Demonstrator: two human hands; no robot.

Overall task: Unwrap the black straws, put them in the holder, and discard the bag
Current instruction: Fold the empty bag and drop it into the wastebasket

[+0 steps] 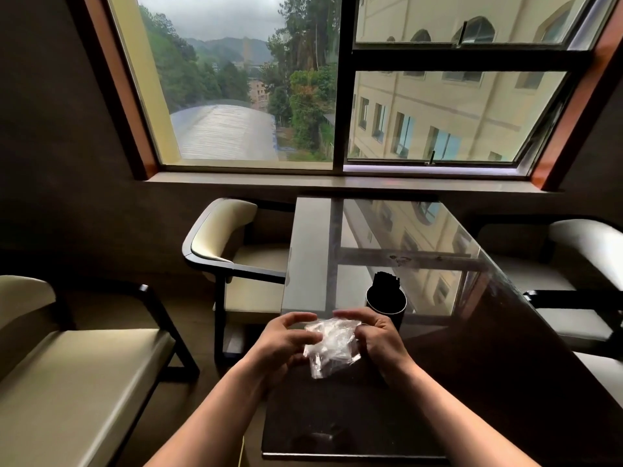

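Note:
A crumpled clear plastic bag point(332, 345) is held between both hands above the near part of the dark glossy table point(472, 348). My left hand point(286, 342) pinches its left side and my right hand point(381, 342) grips its right side. Just behind the hands stands a black cylindrical holder point(386, 303) with a bundle of black straws point(386, 281) sticking upright out of its top. The bag looks empty of straws.
Cream-cushioned chairs with dark frames stand to the left point(232, 254) and right point(580, 264) of the table, and a bench seat point(74, 382) sits at the near left. A large window point(337, 96) and its sill lie behind the table.

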